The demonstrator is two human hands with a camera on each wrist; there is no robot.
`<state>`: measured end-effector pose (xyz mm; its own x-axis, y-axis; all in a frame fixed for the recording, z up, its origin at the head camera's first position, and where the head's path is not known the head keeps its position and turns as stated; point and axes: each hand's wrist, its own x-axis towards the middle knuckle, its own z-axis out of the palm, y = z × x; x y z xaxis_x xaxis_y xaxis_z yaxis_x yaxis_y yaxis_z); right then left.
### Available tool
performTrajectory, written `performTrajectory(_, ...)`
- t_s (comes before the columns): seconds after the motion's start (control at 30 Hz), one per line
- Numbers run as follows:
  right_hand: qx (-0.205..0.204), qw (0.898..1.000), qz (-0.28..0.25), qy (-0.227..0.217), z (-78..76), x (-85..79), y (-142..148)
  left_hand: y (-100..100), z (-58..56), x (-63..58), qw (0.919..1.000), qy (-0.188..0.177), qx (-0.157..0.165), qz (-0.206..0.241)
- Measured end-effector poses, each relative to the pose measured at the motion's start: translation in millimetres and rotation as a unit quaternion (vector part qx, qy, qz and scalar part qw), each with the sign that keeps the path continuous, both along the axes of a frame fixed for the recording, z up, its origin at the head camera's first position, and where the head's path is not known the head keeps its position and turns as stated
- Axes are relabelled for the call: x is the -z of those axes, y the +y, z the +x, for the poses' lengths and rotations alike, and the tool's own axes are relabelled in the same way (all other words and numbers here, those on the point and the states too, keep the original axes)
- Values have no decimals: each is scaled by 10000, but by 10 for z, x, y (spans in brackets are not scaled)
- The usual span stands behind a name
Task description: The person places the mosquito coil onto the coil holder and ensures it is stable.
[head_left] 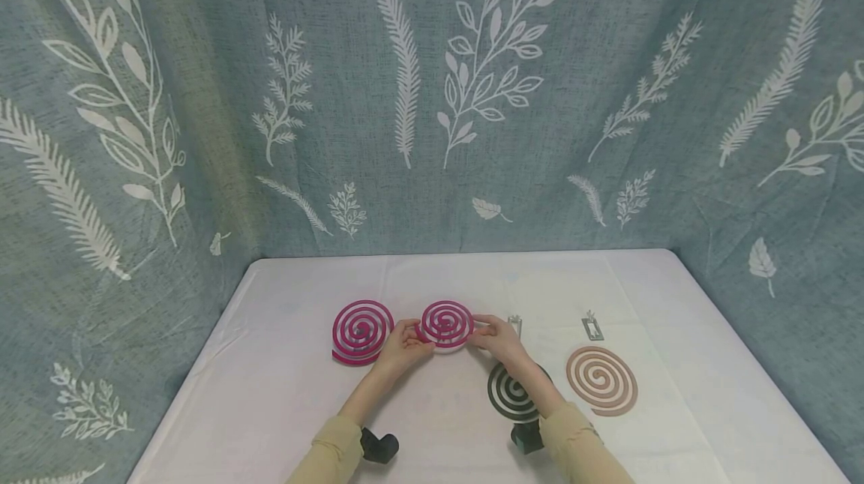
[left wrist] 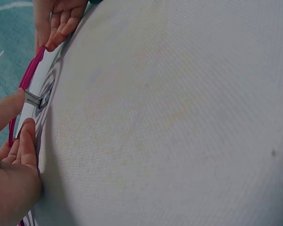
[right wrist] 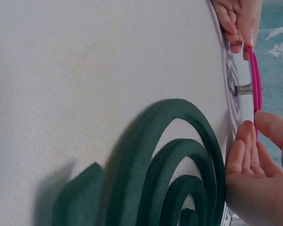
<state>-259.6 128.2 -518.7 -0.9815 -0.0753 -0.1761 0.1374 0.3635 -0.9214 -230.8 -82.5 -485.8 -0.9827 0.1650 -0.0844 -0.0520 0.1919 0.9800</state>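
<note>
A magenta mosquito coil [head_left: 445, 325] is level above the white table, between my two hands. My left hand [head_left: 403, 347] pinches its left edge, thumb on top and fingers beneath. At the opposite edge my right hand [head_left: 501, 343] grips it the same way. Under the coil, a small metal stand [left wrist: 34, 99] rises from the table and meets its underside; the right wrist view shows this stand [right wrist: 244, 89] too. Whether the coil is fixed on the stand tip cannot be made out. A dark green coil [right wrist: 132, 188] lies below my right forearm.
Another magenta coil [head_left: 362, 332] is left of my left hand. To the right lies a brown coil [head_left: 599, 374], with a metal stand [head_left: 592, 328] behind it. A second loose stand [head_left: 515, 323] is just beyond my right hand. A patterned blue-grey curtain [head_left: 432, 206] hangs behind the table.
</note>
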Motion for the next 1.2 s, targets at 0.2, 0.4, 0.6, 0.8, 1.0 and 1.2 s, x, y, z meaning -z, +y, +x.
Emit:
performTrajectory(0.2, -2, 10000, -39, 6, 0, 2, -4, -1, 4, -7, 10000, 15, -13, -24)
performTrajectory(0.4, 34, 10000, -51, -50, -3, 8, -16, 0, 9, -10, 10000, 63, -32, -52)
performTrajectory(0.6, 36, 10000, -51, -43, 1, 2, -20, -3, 16, -18, 10000, 74, -31, -14)
performTrajectory(0.8, 54, 10000, -64, -52, -10, 16, -26, -21, -88, 162, 10000, 61, -30, -8)
performTrajectory(1.0, 69, 10000, -34, -39, -3, 17, -29, -37, -181, 356, 9999, 37, -100, -60)
performTrajectory(1.2, 61, 9999, -82, -1, -3, 18, -22, -48, -182, 361, 9999, 28, -102, -50)
